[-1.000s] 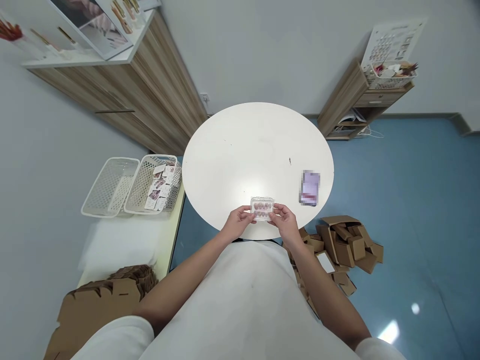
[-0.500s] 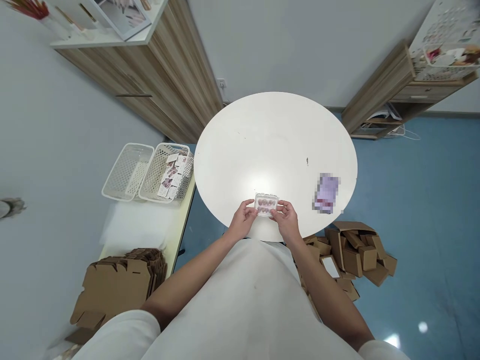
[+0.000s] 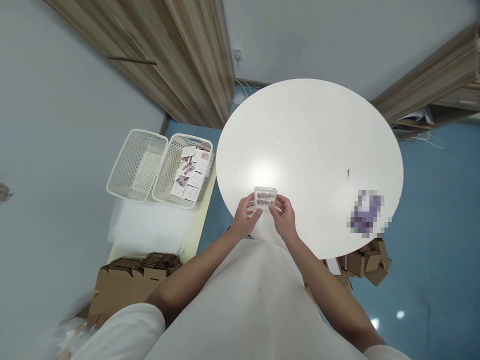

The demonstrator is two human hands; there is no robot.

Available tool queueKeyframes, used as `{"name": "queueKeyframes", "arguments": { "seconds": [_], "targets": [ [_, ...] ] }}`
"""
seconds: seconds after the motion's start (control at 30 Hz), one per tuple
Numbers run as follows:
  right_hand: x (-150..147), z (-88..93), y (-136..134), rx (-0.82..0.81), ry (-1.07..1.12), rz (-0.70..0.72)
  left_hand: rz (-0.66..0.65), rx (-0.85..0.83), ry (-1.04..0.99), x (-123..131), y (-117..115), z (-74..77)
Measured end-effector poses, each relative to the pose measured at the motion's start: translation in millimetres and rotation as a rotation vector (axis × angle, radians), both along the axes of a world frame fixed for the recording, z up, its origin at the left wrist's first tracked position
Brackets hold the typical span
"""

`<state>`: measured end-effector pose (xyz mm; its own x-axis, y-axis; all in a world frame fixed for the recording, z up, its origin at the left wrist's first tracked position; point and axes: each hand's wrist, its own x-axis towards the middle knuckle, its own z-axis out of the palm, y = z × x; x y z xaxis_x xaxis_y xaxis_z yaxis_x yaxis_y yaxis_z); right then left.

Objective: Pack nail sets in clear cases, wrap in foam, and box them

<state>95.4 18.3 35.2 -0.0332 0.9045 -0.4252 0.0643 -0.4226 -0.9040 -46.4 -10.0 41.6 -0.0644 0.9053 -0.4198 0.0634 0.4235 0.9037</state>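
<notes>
A small clear plastic case (image 3: 265, 196) shows two rows of pinkish pieces that look like press-on nails. It is held up at the near edge of the round white table (image 3: 311, 130). My left hand (image 3: 245, 218) grips the case at its left side, fingers at the edge and thumb just below the lower corner. On the opposite side my right hand (image 3: 284, 216) has its fingers along the right edge, the thumb close to the lower right corner. The fingertips behind the case are partly hidden.
On the side table at left stand two white perforated baskets; one basket (image 3: 157, 187) holds printed cards (image 3: 191, 172). Flat cardboard boxes (image 3: 127, 290) are stacked nearer. A blurred purple item (image 3: 367, 212) lies on the round table's right side. Small cartons (image 3: 369, 262) lie below right.
My view has shifted, so the table appears farther right and larger. Both hands still have the case between them; the left thumb has moved down off its front.
</notes>
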Motion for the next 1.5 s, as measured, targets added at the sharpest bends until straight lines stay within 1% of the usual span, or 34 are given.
{"name": "queueKeyframes", "arguments": {
  "seconds": [0.13, 0.27, 0.4, 0.5, 0.73, 0.97, 1.27, 1.5],
  "targets": [
    [-45.2, -11.8, 17.1, 0.003, -0.158, 0.093, 0.057, -0.041, 0.082, -42.6, 14.0, -15.5],
    [-82.0, -27.2, 31.9, -0.029, -0.179, 0.184, 0.099, -0.093, 0.141, -75.9, 24.5, -33.3],
    [-108.5, -40.4, 43.9, -0.081, -0.183, 0.236, 0.119, -0.126, 0.164, -98.5, 35.4, -47.0],
    [-121.0, -46.2, 51.0, -0.102, -0.194, 0.246, 0.107, -0.144, 0.191, -108.9, 44.1, -52.3],
    [-135.0, -56.0, 60.9, -0.09, -0.276, 0.242, 0.096, -0.164, 0.194, -121.0, 60.2, -59.0],
    [-140.9, -57.9, 74.2, -0.058, -0.356, 0.313, 0.076, -0.05, 0.234, -125.2, 70.0, -64.3],
    [-141.0, -61.3, 75.5, -0.064, -0.364, 0.363, 0.012, 0.004, 0.267, -127.3, 65.3, -67.1],
    [-137.6, -63.9, 75.0, -0.048, -0.344, 0.391, -0.053, 0.025, 0.358, -126.5, 62.1, -67.4]
  ]
}}
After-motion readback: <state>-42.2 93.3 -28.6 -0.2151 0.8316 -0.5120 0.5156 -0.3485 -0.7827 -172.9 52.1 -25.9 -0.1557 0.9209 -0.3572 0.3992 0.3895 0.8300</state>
